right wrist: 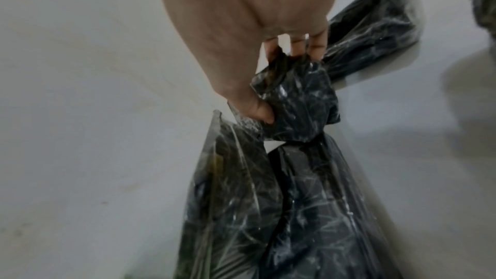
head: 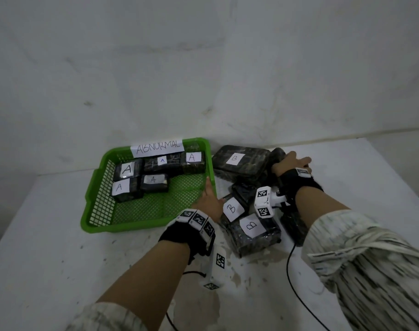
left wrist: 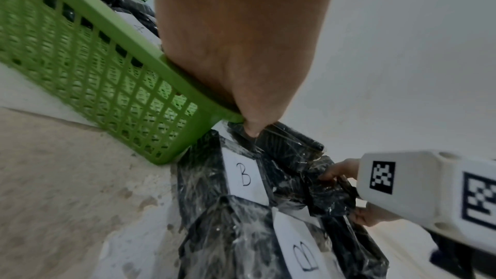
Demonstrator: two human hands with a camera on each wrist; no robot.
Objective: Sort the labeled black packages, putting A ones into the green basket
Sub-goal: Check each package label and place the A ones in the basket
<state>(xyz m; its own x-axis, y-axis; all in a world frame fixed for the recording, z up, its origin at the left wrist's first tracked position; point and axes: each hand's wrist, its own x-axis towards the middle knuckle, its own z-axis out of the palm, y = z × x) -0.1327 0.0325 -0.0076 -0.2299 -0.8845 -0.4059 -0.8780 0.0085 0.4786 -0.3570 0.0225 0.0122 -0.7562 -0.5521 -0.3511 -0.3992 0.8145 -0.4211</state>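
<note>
Right hand [head: 290, 163] fingers are pinching a black package [right wrist: 296, 103]; left hand [head: 209, 199] is lying flat on the basket [head: 94, 187] rim.
The wrap is looking slick, soft and light; gripping the bunched end beside the basket is suiting it.

Your left hand [left wrist: 241, 46] lay on the rim of the green basket [left wrist: 88, 67], fingers straight, with one fingertip down on a black wrapped package [left wrist: 282, 141] just beside the basket's corner. Two packages with white B labels [left wrist: 245, 177] sat below it. Your right hand's fingers [left wrist: 341, 169] pinched a crumpled black package [left wrist: 330, 196].
</note>
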